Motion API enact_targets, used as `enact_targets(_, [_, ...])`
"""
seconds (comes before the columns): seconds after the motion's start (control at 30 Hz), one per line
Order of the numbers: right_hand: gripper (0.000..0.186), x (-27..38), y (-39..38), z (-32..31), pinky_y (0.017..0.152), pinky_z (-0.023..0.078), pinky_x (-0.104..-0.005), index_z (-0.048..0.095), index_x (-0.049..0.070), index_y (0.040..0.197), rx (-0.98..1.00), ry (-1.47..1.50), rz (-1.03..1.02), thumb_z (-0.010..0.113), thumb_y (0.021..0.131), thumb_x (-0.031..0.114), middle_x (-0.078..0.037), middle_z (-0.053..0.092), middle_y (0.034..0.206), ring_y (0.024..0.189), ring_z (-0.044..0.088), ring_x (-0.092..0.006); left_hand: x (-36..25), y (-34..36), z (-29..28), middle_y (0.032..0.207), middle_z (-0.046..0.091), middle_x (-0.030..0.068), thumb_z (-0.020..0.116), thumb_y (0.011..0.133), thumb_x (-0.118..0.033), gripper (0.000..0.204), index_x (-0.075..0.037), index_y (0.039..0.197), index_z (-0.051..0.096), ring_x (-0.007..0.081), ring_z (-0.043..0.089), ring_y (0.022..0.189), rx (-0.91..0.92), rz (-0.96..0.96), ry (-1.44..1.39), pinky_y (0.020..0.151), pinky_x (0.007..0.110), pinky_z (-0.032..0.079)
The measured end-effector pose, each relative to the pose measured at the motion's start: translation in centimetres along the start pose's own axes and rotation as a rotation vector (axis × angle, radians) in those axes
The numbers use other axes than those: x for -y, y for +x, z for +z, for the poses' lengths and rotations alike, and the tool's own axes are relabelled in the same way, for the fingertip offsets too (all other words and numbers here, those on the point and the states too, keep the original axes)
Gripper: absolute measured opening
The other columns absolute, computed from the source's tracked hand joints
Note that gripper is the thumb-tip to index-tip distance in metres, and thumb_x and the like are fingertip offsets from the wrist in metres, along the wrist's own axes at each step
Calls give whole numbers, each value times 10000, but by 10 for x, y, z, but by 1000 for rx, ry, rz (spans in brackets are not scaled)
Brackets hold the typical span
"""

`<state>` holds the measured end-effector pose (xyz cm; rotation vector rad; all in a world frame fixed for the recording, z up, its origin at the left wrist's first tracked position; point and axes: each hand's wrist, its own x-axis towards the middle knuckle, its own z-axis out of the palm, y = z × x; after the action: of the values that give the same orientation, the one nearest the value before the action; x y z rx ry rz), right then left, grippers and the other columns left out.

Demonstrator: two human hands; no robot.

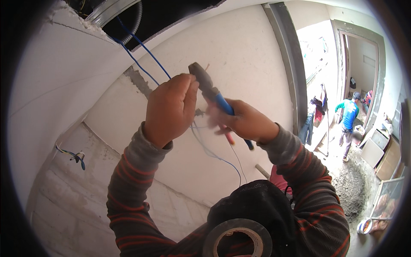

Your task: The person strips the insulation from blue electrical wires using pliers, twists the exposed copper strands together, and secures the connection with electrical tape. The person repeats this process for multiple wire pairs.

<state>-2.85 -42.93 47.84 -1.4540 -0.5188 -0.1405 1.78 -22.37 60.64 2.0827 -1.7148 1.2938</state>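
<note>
- Blue-handled pliers with a dark metal head (pixel 221 101) are resting inside the bare right hand (pixel 246 121), which is clasping the handles. Its fingers are looking blurred, so I cannot tell how firmly they are pressing.
- Just left of this grip, the bare left hand (pixel 171 109) is making a tight fist beside the pliers' head. It seems to be pinching the wires, but the fingers are hiding the contact.
- Above and left of both grips, two blue plastic-coated wires (pixel 147 51) are coming down from a dark opening in the ceiling (pixel 175 15) and passing behind the fist. A short copper-coloured end (pixel 207 67) is sticking out just beyond the pliers' head.
- Below the grips, a thin loose blue wire (pixel 229 162) is curving down between the forearms; a moving sleeve could be catching it.
- Left fingertips are staying risky, I judge: they are lying very near the metal head, and a slipping tool may be nipping them.
- Pulling too hard downward might be scraping the wire coating against the opening's rough edge.
</note>
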Motion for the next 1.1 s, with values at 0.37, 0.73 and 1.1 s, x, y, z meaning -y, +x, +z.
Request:
enact_targets(0.37, [240, -18, 43, 19, 785, 554, -547, 629, 45, 1271, -329, -391, -278, 656, 1115, 226, -262, 719, 938, 898, 727, -463, -9, 14, -10, 822, 705, 187, 595, 1127, -104, 148, 18, 1096, 672, 349, 711, 706, 49, -209, -77, 634, 436, 536])
enact_targets(0.73, [194, 27, 63, -2, 799, 610, -444, 638, 45, 1261, -545, -537, -735, 662, 1088, 130, -126, 706, 1015, 874, 736, -337, -3, 33, -13, 790, 646, 70, 571, 1164, -157, 194, -25, 1104, 699, 153, 550, 661, 57, -327, -175, 592, 329, 447])
enact_targets(1.1, [265, 14, 49, -3, 770, 609, -468, 667, 5, 1287, -530, -717, -580, 623, 1126, 211, -196, 766, 1026, 882, 762, -359, 5, 33, -21, 997, 725, 167, 639, 1125, -139, 184, 39, 1170, 645, 302, 737, 804, 287, -324, -8, 704, 397, 586])
